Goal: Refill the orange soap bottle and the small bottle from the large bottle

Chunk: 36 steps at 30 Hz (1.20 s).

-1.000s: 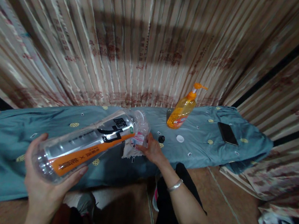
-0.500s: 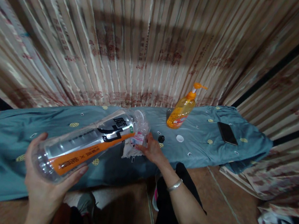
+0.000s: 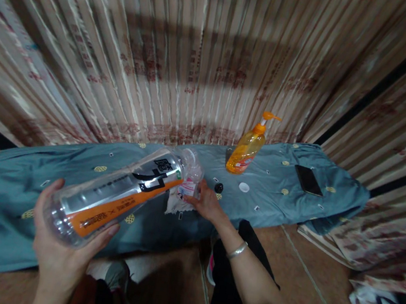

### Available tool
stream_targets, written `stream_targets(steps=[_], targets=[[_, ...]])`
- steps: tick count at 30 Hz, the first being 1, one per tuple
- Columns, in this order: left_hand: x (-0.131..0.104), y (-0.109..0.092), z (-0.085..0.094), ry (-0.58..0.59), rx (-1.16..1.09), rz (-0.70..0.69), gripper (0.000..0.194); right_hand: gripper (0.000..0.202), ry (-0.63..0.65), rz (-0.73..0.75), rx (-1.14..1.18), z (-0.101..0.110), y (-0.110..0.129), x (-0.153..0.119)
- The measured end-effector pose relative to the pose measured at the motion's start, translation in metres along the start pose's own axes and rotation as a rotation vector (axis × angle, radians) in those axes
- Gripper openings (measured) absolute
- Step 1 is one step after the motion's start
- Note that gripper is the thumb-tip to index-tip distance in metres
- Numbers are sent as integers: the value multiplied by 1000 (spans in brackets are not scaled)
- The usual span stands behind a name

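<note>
My left hand [image 3: 68, 249] is closed around the base of a large clear plastic bottle [image 3: 120, 195] with a silver and orange label. The bottle is tilted, its neck end leaning to the upper right over a small clear bottle [image 3: 188, 183] with a pink and white label. My right hand [image 3: 207, 201] grips the small bottle from its right side. Whether the two mouths touch cannot be made out. Under the small bottle lies a crumpled white tissue [image 3: 176, 207]. Right of that hand sit a black cap [image 3: 219, 188] and a white cap [image 3: 244, 187].
A pump bottle [image 3: 246, 149] of orange liquid stands toward the back of the bench covered in blue-green cloth [image 3: 157, 233]. A dark phone [image 3: 308, 180] lies on its right part. Pleated curtains [image 3: 204, 58] hang behind. Shoes and dark-clothed legs show below.
</note>
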<state>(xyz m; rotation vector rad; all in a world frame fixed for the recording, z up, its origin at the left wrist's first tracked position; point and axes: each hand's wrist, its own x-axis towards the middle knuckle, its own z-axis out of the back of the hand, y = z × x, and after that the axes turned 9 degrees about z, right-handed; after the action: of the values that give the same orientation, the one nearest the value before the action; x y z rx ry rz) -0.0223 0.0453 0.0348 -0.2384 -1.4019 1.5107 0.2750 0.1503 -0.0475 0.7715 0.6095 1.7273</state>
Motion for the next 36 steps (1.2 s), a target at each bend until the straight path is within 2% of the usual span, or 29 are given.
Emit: stream_targets(steps=[7, 15, 21, 28, 32, 36], targets=[[-1, -3, 0, -6, -7, -9, 123, 46, -1, 14, 26, 0, -1, 0], [0, 4, 1, 4, -5, 29, 126, 47, 6, 9, 36, 0, -1, 0], [0, -3, -3, -21, -21, 33, 128, 43, -6, 11, 19, 1, 0, 0], [0, 2, 0, -4, 8, -37, 121, 42, -10, -7, 2, 1, 5, 0], [1, 6, 1, -8, 8, 11, 122, 43, -5, -10, 11, 3, 7, 0], [1, 2, -1, -28, 17, 43, 122, 42, -6, -19, 22, 3, 7, 0]])
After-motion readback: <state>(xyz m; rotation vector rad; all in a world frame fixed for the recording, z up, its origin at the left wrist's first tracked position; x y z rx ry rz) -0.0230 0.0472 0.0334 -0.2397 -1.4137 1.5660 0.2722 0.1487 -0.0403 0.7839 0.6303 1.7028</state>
